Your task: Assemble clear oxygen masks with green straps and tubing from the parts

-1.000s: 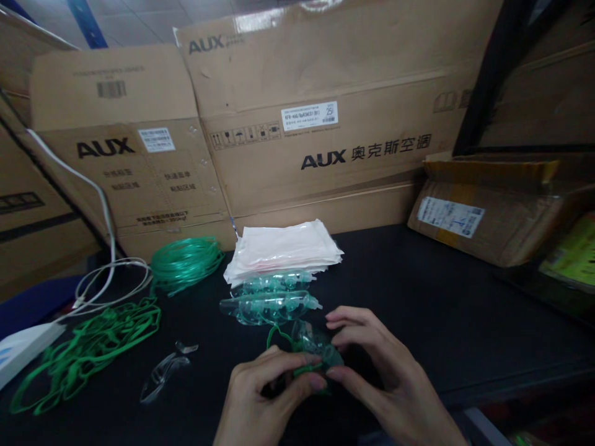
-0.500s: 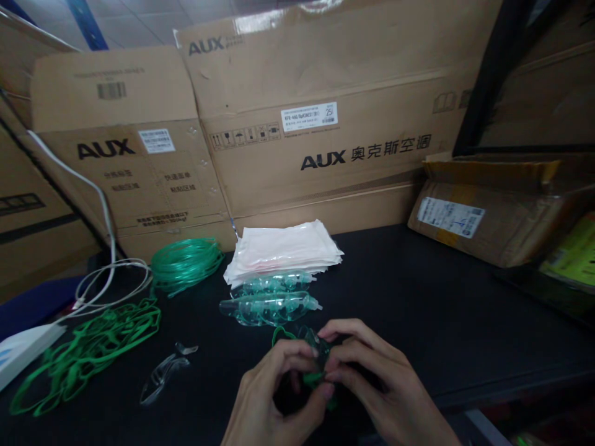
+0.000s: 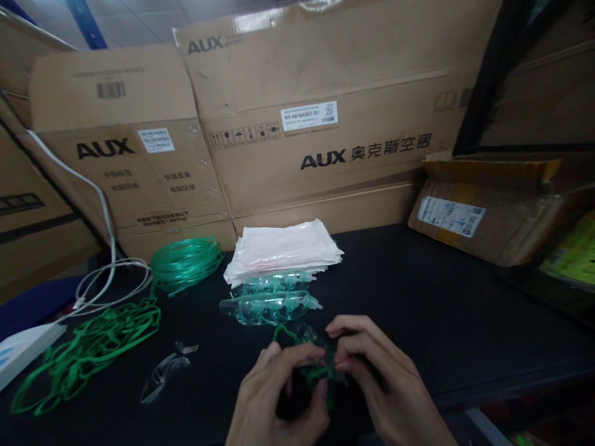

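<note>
A clear green oxygen mask [image 3: 312, 336] with a green elastic strap [image 3: 286, 332] is low in the middle of the head view, between my hands and largely hidden by the fingers. My left hand [image 3: 281, 390] curls round its left side, thumb below and index finger above. From the right, my right hand [image 3: 379, 371] pinches the mask's edge at thumb and fingertips; whether strap is caught there too is unclear. Just beyond lie more clear green masks [image 3: 269, 306], nested in rows on their sides.
White flat packets [image 3: 283, 244] are stacked behind the masks. Leftward are coiled green tubing [image 3: 186, 263], a heap of green elastic straps [image 3: 93, 353], clear plastic pieces [image 3: 162, 375], and a white cable [image 3: 105, 210]. Large cardboard boxes [image 3: 372, 124] wall off the back; an opened carton [image 3: 488, 217] sits right.
My right hand has shifted slightly right, and its fingertips are further from my left hand's. The left index finger now reaches straighter across the mask. Things on the table have not moved.
</note>
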Motion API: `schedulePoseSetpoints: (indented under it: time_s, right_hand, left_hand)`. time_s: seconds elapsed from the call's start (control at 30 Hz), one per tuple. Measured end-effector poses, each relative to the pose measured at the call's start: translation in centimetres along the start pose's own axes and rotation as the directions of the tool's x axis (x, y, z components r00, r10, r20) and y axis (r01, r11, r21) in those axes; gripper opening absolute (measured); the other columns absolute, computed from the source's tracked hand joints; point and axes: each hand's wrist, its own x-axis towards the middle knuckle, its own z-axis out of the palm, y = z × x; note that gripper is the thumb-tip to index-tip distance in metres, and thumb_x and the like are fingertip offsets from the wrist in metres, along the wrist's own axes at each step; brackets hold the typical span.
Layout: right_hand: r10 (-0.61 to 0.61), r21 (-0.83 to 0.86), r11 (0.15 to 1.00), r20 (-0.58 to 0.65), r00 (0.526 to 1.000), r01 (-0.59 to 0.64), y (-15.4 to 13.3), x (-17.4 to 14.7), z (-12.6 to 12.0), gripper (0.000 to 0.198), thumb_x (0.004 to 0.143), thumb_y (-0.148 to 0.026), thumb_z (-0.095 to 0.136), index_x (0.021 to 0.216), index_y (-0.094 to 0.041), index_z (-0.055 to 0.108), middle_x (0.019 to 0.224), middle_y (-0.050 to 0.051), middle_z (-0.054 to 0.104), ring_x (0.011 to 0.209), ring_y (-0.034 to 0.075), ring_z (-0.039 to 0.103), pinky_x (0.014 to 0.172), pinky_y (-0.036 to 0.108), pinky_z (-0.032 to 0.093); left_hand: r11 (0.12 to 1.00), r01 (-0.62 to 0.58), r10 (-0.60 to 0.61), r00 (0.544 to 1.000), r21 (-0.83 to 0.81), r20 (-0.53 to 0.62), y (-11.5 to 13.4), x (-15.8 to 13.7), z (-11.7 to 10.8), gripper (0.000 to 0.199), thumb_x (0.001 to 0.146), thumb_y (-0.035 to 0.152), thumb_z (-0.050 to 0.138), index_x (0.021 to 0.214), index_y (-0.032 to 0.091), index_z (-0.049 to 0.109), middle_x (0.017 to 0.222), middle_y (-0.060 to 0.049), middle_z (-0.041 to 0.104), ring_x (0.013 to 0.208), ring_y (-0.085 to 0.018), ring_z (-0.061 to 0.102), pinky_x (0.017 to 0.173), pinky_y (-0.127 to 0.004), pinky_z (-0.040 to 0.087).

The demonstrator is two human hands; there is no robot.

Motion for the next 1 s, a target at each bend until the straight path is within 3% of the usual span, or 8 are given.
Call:
schedulePoseSetpoints:
  time_s: [0.2, 0.4, 0.53, 0.6, 0.73, 0.83, 0.9, 1.0]
  right_hand:
    - [0.044, -0.056, 0.997, -0.130, 0.990, -0.052, 0.1, -0.1, -0.1, 0.020, 0.104, -0.015, 0.049, 0.090, -0.026, 0.057, 0.107, 0.006, 0.067, 0.098, 0.019, 0.068, 0.084, 0.025, 0.053]
    - [0.132, 0.053, 0.991, -0.242, 0.961, -0.123, 0.6, -0.3, 0.0, 0.019, 0.107, -0.019, 0.046, 0.094, -0.027, 0.057, 0.109, 0.004, 0.063, 0.099, 0.016, 0.066, 0.082, 0.024, 0.052]
    - [0.172, 0.136, 0.977, -0.052, 0.984, -0.164, 0.4, -0.2, -0.1, 0.017, 0.106, -0.023, 0.051, 0.091, -0.026, 0.059, 0.112, 0.004, 0.067, 0.105, 0.018, 0.067, 0.088, 0.025, 0.053]
    - [0.237, 0.207, 0.948, 0.045, 0.970, -0.241, 0.3, -0.2, -0.2, 0.003, 0.103, -0.029, 0.058, 0.102, -0.028, 0.061, 0.122, 0.005, 0.067, 0.113, 0.020, 0.067, 0.091, 0.027, 0.054]
    - [0.360, 0.222, 0.888, 0.209, 0.909, -0.403, 0.1, 0.0, -0.3, 0.051, 0.092, -0.031, 0.075, 0.139, -0.034, 0.055, 0.127, 0.004, 0.071, 0.115, 0.023, 0.069, 0.100, 0.035, 0.054]
    - [0.391, 0.187, 0.876, 0.261, 0.882, -0.444, 0.1, 0.5, -0.3, 0.053, 0.089, -0.027, 0.078, 0.138, -0.035, 0.061, 0.123, 0.001, 0.075, 0.114, 0.022, 0.070, 0.102, 0.034, 0.052]
    - [0.380, 0.160, 0.892, 0.243, 0.892, -0.423, 0.1, 0.8, -0.3, 0.043, 0.090, -0.028, 0.077, 0.131, -0.034, 0.068, 0.124, 0.000, 0.075, 0.114, 0.022, 0.070, 0.100, 0.032, 0.052]
    - [0.350, 0.103, 0.919, 0.235, 0.907, -0.381, -0.1, 1.0, -0.4, 0.037, 0.091, -0.031, 0.076, 0.127, -0.034, 0.070, 0.122, 0.000, 0.075, 0.111, 0.021, 0.069, 0.098, 0.030, 0.052]
  left_hand:
    - [0.994, 0.101, -0.099, 0.994, 0.033, -0.039, 0.0, 0.0, -0.1, 0.026, 0.083, 0.016, 0.065, 0.105, 0.027, 0.071, 0.082, 0.003, 0.075, 0.058, -0.013, 0.057, 0.089, -0.033, 0.055]
    - [0.990, 0.140, -0.141, 0.988, -0.009, -0.062, 0.1, 0.3, -0.4, 0.022, 0.082, 0.017, 0.065, 0.102, 0.025, 0.071, 0.080, 0.002, 0.073, 0.058, -0.013, 0.056, 0.069, -0.026, 0.053]
    - [0.994, 0.098, -0.101, 0.993, -0.041, -0.066, 0.1, 0.4, -0.5, 0.022, 0.083, 0.015, 0.067, 0.100, 0.027, 0.074, 0.071, 0.005, 0.067, 0.058, -0.012, 0.057, 0.067, -0.023, 0.052]
    - [0.996, 0.048, -0.054, 0.996, -0.077, -0.076, 0.1, 0.3, -0.5, 0.023, 0.084, 0.013, 0.067, 0.101, 0.027, 0.074, 0.070, 0.005, 0.066, 0.060, -0.012, 0.058, 0.065, -0.022, 0.051]
    - [0.993, 0.010, -0.019, 0.997, -0.121, -0.079, 0.2, -0.1, -0.1, 0.045, 0.086, 0.009, 0.069, 0.124, 0.031, 0.063, 0.089, 0.005, 0.078, 0.062, -0.011, 0.062, 0.070, -0.021, 0.053]
    - [0.992, 0.041, -0.047, 0.998, -0.120, -0.049, 0.3, -0.1, -0.4, 0.058, 0.087, 0.012, 0.068, 0.139, 0.031, 0.051, 0.097, 0.004, 0.080, 0.063, -0.011, 0.063, 0.069, -0.021, 0.054]
    - [0.996, 0.026, -0.033, 0.996, -0.085, -0.080, 0.2, 0.0, -1.2, 0.051, 0.090, 0.016, 0.065, 0.138, 0.028, 0.052, 0.099, 0.002, 0.079, 0.064, -0.011, 0.064, 0.068, -0.022, 0.054]
    - [0.994, -0.066, 0.077, 0.987, 0.085, -0.141, -0.3, 0.6, -3.5, 0.023, 0.096, 0.019, 0.061, 0.117, 0.027, 0.064, 0.096, 0.002, 0.076, 0.075, -0.012, 0.069, 0.072, -0.021, 0.054]
